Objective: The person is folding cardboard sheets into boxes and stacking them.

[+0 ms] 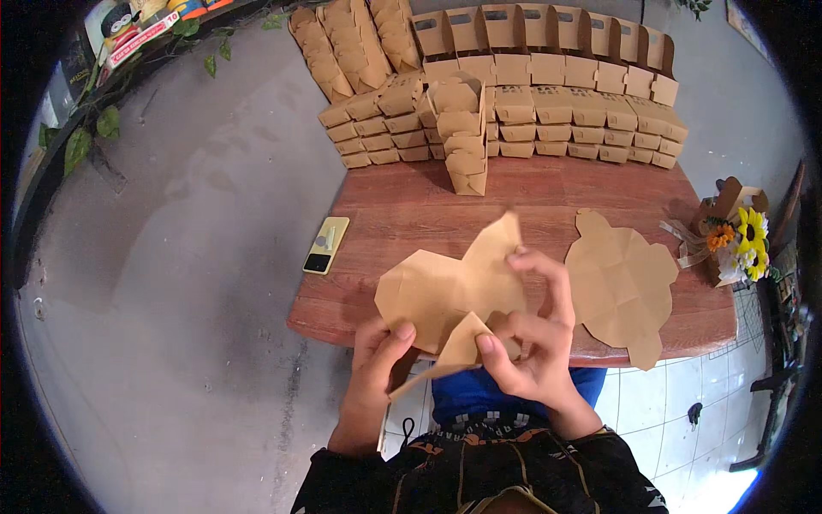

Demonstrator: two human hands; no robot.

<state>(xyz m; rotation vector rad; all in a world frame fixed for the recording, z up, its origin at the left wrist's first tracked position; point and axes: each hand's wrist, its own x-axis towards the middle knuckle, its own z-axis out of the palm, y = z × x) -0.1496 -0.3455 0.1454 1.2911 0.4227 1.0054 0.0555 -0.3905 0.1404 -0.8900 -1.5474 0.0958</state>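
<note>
Between my two hands is a partly folded kraft cardboard blank [427, 286], raised over the table's front edge. My left hand [377, 360] grips its lower left side, thumb on the inner face. With my right hand [536, 337] I pinch a bent-up flap at the lower right, and another finger touches the upper right flap. A flat, creased cardboard blank [620, 283] with rounded tabs lies on the table to the right of my right hand. One of its tabs sticks out past the table's front edge.
Along the back of the wooden table [398, 212] stand rows of folded kraft boxes [552, 106] and nested cartons [465, 141], several layers high. A yellow phone [326, 245] lies at the left edge. Artificial flowers [748, 241] stand at the right edge.
</note>
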